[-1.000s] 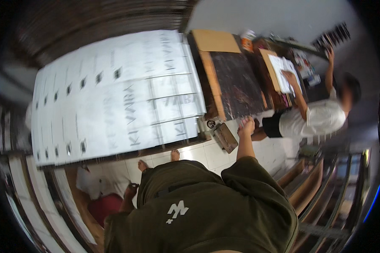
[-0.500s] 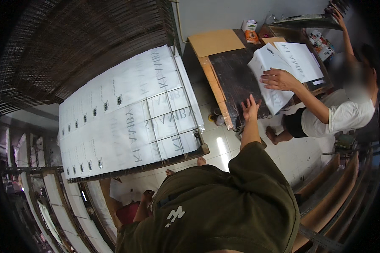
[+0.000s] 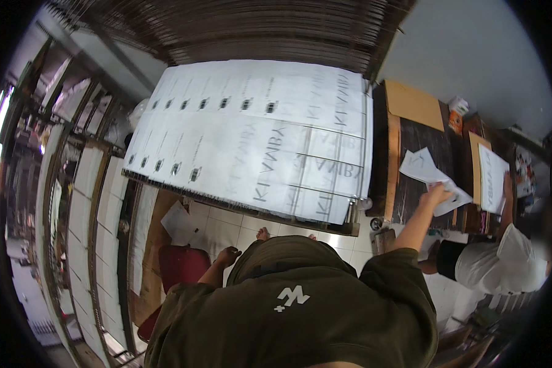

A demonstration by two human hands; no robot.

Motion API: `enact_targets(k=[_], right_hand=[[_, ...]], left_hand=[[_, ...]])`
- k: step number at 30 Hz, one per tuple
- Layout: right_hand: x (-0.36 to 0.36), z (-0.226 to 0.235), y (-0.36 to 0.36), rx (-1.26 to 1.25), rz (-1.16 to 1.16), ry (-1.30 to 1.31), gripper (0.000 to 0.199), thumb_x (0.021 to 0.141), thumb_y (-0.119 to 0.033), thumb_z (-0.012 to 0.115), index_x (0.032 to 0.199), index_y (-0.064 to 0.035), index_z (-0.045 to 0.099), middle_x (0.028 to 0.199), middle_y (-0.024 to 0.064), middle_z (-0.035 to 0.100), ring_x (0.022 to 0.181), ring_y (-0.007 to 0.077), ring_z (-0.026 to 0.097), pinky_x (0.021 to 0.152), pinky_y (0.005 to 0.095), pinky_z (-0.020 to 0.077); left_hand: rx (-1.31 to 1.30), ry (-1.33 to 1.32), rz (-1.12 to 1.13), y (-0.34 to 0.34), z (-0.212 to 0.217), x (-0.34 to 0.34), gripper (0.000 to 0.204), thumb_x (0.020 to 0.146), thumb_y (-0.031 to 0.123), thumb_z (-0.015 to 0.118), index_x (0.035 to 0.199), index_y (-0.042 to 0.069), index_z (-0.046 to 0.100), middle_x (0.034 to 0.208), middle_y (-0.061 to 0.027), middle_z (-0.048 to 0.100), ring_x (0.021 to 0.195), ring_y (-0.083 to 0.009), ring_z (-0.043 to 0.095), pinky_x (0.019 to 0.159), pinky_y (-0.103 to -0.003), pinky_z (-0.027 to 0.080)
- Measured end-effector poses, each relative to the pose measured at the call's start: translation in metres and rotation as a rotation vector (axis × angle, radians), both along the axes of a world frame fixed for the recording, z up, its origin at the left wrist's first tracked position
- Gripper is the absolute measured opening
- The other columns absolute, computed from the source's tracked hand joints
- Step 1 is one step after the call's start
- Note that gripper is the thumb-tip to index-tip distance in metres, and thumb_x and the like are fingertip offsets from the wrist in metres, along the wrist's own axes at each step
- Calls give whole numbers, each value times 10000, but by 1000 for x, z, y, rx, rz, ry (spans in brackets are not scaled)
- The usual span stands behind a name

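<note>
My right hand (image 3: pixel 436 194) is closed on a white printed sheet (image 3: pixel 421 164) over the dark table at the right. The sheet is bent, spreading to the far left of the hand and also to its right. My left hand (image 3: pixel 229 256) hangs low at my side, close to a red chair (image 3: pixel 184 268). It holds nothing that I can see, and its fingers are loosely apart. Ahead of me a rack holds rows of white sheets (image 3: pixel 227 141) with dark print, laid flat and overlapping.
A dark table (image 3: pixel 391 190) with a wooden edge bears brown cardboard (image 3: pixel 414 105). On the right, a co-worker in a white shirt (image 3: pixel 503 264) reaches to a stack of printed sheets (image 3: pixel 492 175). Shelving with pale panels (image 3: pixel 80 208) stands left. Dark wire racks (image 3: pixel 257 30) rise behind.
My view has swung right to left, so the rack sits more central. My right hand, open before, now grips the sheet the co-worker held out. The co-worker's hand has left that sheet.
</note>
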State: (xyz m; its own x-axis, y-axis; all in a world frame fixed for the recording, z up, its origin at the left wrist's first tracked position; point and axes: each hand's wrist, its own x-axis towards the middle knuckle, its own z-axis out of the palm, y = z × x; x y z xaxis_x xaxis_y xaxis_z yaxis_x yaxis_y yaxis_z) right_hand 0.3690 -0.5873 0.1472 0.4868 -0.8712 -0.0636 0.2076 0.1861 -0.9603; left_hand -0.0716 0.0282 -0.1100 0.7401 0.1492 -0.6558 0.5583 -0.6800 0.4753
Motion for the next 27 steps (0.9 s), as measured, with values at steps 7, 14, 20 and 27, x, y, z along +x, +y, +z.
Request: enact_targets(k=[7, 14, 20, 27], right_hand=[[11, 194, 103, -566, 615, -221, 597, 717, 57, 511, 1278, -91, 374, 1140, 174, 462, 1045, 197, 441, 807, 270, 384], [-37, 284, 306, -856, 1241, -159, 508, 680, 29, 442, 1182, -18, 508, 1154, 117, 491, 994, 176, 487, 852, 246, 361], [-107, 329, 432, -696, 1683, -242, 581, 611, 115, 411, 1184, 44, 482, 1164, 130, 500, 919, 148, 553, 791, 218, 448], [-123, 351, 416, -536, 1585, -339, 645, 591, 68, 409, 1236, 83, 399, 1228, 169, 465, 1028, 192, 529, 903, 263, 412]], left_hand=[[15, -26, 281, 11, 40, 20, 461, 732, 428, 601, 998, 52, 608, 955, -195, 616, 959, -327, 569, 837, -392, 439], [-26, -1, 324, 61, 32, -2, 453, 722, 433, 595, 992, 71, 610, 947, -185, 620, 938, -313, 579, 831, -385, 442], [-49, 152, 358, 101, 24, -27, 495, 720, 467, 581, 1049, 98, 587, 1057, -171, 586, 1007, -314, 544, 864, -382, 426], [-20, 160, 330, 143, -1, -31, 514, 721, 471, 584, 1051, 77, 585, 1056, -166, 590, 997, -305, 552, 851, -378, 435]])
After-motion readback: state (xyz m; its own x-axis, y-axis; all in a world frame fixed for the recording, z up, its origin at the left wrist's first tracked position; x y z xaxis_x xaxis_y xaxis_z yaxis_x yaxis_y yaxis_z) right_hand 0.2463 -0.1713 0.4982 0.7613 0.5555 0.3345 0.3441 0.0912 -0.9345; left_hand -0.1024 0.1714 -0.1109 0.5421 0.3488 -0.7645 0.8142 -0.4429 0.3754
